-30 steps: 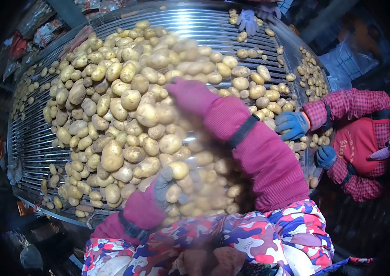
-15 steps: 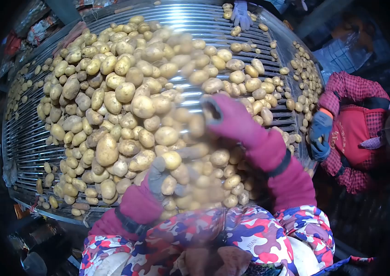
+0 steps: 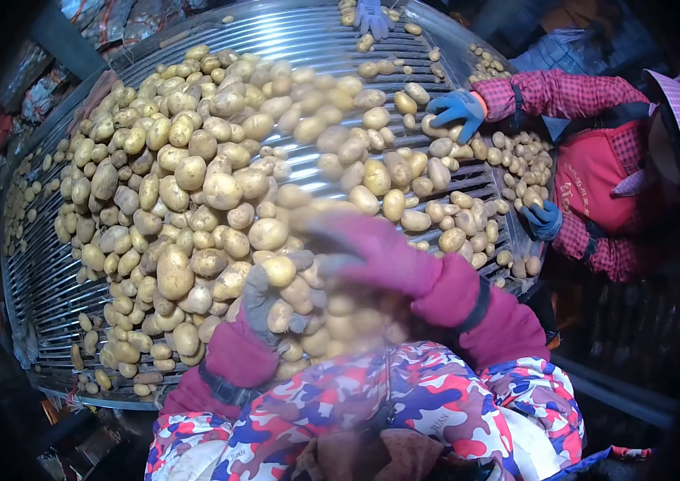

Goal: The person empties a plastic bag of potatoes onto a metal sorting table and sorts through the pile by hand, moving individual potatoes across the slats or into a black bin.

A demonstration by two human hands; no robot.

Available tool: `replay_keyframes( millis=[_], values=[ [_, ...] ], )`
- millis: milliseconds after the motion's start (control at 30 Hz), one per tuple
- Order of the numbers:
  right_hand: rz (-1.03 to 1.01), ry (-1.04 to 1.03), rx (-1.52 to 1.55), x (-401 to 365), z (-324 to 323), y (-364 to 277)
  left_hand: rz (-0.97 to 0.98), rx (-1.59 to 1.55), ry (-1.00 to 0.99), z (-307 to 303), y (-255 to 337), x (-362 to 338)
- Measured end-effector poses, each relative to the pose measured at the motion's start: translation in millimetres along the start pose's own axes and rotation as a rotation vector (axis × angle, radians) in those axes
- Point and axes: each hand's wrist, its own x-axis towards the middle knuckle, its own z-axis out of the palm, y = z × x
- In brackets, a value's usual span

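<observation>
left hand, grey glove and magenta sleeve, is sunk into the near edge of the potatoes; fingers are curled among several tubers, but cannot tell if any one is truly gripped

right hand, magenta glove, lies over the heap just right of the left hand; it is blurred, so cannot tell whether it is spread wide or closed on something

the potatoes lie in a broad heap on the steel roller bed, thick at centre and left, thinning to scattered singles at the far right; a large potato sits just left of the left hand; bare rollers show along the left and near edges

a co-worker stands at the right in a red checked jacket, one blue glove on the far right tubers, the other blue glove at the right rim; a pale glove works the far edge

judgement on working the heap well: rake shallow with loose fingers so skins are not scuffed, turn tubers to see all sides, take one per hand instead of a fistful, keep sleeves off the gaps between rollers, and stay to the near side, clear of the co-worker's reach
</observation>
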Motion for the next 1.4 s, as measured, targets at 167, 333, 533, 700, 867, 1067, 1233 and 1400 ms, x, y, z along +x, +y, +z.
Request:
replay_keyframes(
  millis=[167, 333, 533, 700, 867, 1067, 1233, 1400],
  values=[
    [-0.107, 0.07, -0.537, 13, 0, 75, 0.011, -0.015, -0.01, -13, -2, 1],
    [0.139, 0.049, -0.773, -8, -31, 98, -0.001, -0.09, -0.023, -19, -2, -2],
    [0.31, 0.315, -0.845, -38, -15, 75, 0.014, 0.033, 0.03, -2, 2, -1],
    [-0.078, 0.164, -0.512, -71, 56, 5, -0.008, -0.022, 0.026, -4, -1, 1],
    [0.319, 0.068, -0.262, -90, 47, 53, 0.129, 0.249, 0.033, -24, -3, 0],
    [0.538, 0.293, -0.909, -134, -11, 53, 0.059, 0.042, -0.019, -14, -2, 2],
    [0.431, 0.331, -0.673, -160, 40, 11, 0.19, 0.46, 0.116, -15, -6, -3],
    [0.312, 0.452, -0.754, -185, 78, 12, 0.165, 0.483, 0.184, -19, -6, 5]
  ],
)
